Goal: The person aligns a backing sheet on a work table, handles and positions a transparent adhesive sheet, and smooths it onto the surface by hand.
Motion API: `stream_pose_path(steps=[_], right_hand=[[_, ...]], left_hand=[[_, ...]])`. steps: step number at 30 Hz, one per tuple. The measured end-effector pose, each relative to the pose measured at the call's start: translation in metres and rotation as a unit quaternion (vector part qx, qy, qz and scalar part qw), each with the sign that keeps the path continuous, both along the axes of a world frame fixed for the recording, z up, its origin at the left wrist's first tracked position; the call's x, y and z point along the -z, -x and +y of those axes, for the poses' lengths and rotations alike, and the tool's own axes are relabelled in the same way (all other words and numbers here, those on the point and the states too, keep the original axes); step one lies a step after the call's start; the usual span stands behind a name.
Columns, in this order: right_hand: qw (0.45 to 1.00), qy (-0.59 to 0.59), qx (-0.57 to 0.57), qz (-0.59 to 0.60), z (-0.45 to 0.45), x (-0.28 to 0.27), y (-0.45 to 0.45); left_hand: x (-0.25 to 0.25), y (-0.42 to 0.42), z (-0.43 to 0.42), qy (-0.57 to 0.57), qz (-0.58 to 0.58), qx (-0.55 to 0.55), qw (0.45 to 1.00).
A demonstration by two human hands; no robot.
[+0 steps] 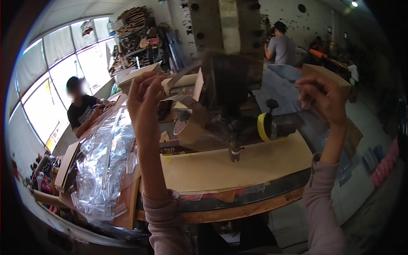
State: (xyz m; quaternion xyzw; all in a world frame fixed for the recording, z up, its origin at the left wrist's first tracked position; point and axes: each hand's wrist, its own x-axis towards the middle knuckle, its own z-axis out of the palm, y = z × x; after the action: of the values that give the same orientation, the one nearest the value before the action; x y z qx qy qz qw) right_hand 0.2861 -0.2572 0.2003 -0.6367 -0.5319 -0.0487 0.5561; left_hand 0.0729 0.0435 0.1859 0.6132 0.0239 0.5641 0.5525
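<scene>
My left hand [146, 93] is raised left of the machine head [233, 80], fingers bent and pressed together. A blurred, see-through strip [183, 77] shows beside its fingertips; whether they grip it I cannot tell. My right hand [325, 95] is up on the other side, fingers curled toward the thumb; anything in them is too thin or clear to make out. Between my arms, the machine's metal tip [234, 154] points down at a tan sheet [229, 168] on the worktable. A tape roll [187, 127] and a yellow-rimmed roll [264, 127] flank the head.
Clear plastic pieces [104, 165] are heaped on the left of the table. A cardboard box [327, 76] stands behind my right hand. One person [85, 106] sits at the left by the windows; another [282, 46] is at the back. Stacked boards [134, 21] fill a rack.
</scene>
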Motion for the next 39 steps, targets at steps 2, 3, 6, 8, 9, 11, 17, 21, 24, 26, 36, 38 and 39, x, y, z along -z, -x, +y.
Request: stream_pose_path(steps=[2,3,6,8,9,11,17,21,24,26,36,38,39], right_hand=[[0.997,-0.052,0.063,-0.007,-0.021,0.001,0.003],[0.992,-0.075,0.100,-0.010,-0.036,0.003,0.005],[0.968,-0.149,0.174,0.105,-0.098,0.032,0.004],[0.927,-0.211,0.269,0.157,-0.137,0.056,0.012],[0.905,-0.242,0.305,0.172,-0.160,0.074,0.014],[0.852,-0.294,0.383,0.201,-0.209,0.120,0.016],[0.743,-0.347,0.504,0.272,-0.238,0.194,0.077],[0.774,-0.319,0.473,0.273,-0.203,0.196,0.079],[0.795,-0.270,0.467,0.277,-0.185,0.206,0.061],[0.797,-0.236,0.478,0.285,-0.172,0.211,0.053],[0.617,0.135,0.775,-0.012,-0.158,0.219,0.049],[0.654,0.089,0.748,-0.062,-0.156,0.224,0.059],[0.682,0.077,0.725,-0.055,-0.147,0.224,0.068]], left_hand=[[-0.001,0.005,0.011,0.001,-0.004,-0.016,1.000],[0.000,0.010,0.022,0.009,-0.009,-0.034,0.999],[0.001,0.029,0.057,0.025,-0.094,-0.018,0.995],[0.011,0.040,0.087,-0.212,-0.015,-0.241,0.947],[0.006,0.048,0.093,-0.070,-0.106,-0.088,0.988],[0.003,0.064,0.113,-0.069,-0.091,-0.102,0.988],[0.001,0.067,0.119,-0.048,-0.133,-0.041,0.989],[0.000,0.051,0.092,-0.035,-0.142,-0.031,0.989],[0.002,0.044,0.084,-0.059,-0.142,-0.027,0.988],[-0.001,0.042,0.076,-0.027,-0.149,-0.020,0.988],[-0.006,0.047,0.066,0.000,-0.147,-0.048,0.988],[-0.010,0.052,0.052,0.004,-0.162,-0.059,0.985],[-0.015,0.057,0.047,0.024,-0.167,-0.057,0.984]])
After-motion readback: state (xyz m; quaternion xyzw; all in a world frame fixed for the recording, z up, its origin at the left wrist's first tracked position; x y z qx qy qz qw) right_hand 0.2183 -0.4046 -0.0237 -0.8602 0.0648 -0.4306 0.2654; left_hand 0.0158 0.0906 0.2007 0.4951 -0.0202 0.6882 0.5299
